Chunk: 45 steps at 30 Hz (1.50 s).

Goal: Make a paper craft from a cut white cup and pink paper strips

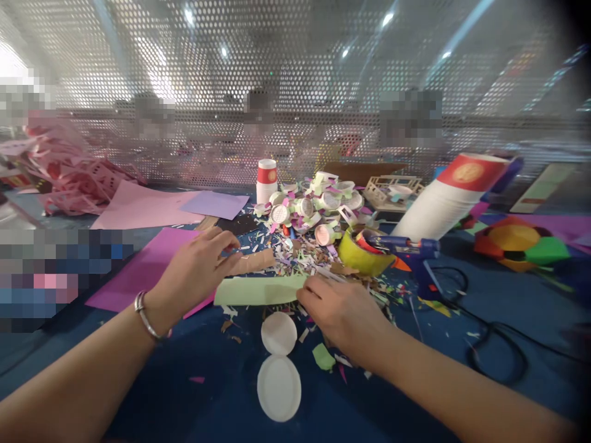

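My right hand [344, 314] pinches the right end of a pale green paper strip [263, 291], which lies across the middle of the table. My left hand [196, 271] hovers above the strip's left end, thumb and fingers apart with nothing visible between them. Just beyond its thumb is a brown paper strip [256, 261]; I cannot tell whether they touch. On the near side of the green strip lie two white paper discs, a smaller round one [279, 333] and a larger oval one [279, 387], edge to edge. A green paper scrap [323, 357] sits beside my right wrist.
Magenta paper [143, 267] lies under my left forearm. Small paper crafts [318, 206] are heaped behind scattered scraps. At right are a yellow-green bowl [364, 255], a blue glue gun [415, 252] with a black cord [498, 332], and leaning stacked paper cups [438, 203]. Perforated metal [286, 61] stands behind.
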Each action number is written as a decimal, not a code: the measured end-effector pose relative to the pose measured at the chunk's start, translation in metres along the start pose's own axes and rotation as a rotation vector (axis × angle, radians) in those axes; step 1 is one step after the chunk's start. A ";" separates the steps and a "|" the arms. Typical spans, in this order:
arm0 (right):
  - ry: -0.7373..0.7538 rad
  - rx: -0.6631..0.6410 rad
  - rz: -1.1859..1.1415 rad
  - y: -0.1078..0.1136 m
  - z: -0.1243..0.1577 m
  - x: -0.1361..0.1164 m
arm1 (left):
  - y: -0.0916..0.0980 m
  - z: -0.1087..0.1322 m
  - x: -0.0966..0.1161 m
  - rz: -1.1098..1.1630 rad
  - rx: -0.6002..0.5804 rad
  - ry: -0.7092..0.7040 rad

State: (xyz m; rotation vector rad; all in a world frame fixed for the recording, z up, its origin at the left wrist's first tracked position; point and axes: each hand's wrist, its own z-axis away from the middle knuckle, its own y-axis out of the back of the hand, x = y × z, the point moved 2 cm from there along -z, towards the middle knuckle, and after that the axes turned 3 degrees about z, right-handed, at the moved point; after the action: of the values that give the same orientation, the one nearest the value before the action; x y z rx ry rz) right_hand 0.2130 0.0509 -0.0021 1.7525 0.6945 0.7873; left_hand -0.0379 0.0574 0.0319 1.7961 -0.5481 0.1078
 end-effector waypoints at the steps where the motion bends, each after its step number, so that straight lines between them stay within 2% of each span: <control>1: -0.009 0.007 0.000 -0.002 0.000 0.000 | 0.003 0.003 0.006 -0.027 0.019 -0.060; 3: -0.024 0.021 -0.006 -0.005 0.000 0.000 | 0.005 0.009 0.021 -0.002 -0.041 -0.168; 8: -0.048 0.053 -0.021 -0.009 0.000 -0.001 | -0.008 0.018 0.051 0.010 -0.328 -0.254; 14: -0.067 0.058 -0.044 -0.011 0.000 0.002 | -0.023 0.019 0.046 -0.007 -0.433 -0.252; 18: -0.084 0.025 -0.093 -0.013 -0.001 0.003 | -0.026 0.021 0.036 0.037 -0.446 -0.219; 27: -0.117 -0.034 -0.205 -0.010 -0.005 0.007 | -0.029 0.020 0.021 0.146 -0.398 -0.248; 39: -0.183 -0.111 -0.360 0.002 -0.013 0.013 | -0.034 0.016 0.019 0.138 -0.368 -0.308; 42: -0.181 -0.112 -0.415 0.001 -0.011 0.013 | -0.030 0.017 0.019 0.192 -0.417 -0.269; 45: -0.190 -0.127 -0.437 0.000 -0.010 0.013 | -0.027 0.016 0.016 0.319 -0.460 -0.162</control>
State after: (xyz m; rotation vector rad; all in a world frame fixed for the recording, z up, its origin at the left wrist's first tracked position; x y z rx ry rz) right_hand 0.2132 0.0663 0.0023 1.4646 0.8390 0.3527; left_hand -0.0156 0.0425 0.0087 1.2674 -0.8961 0.0486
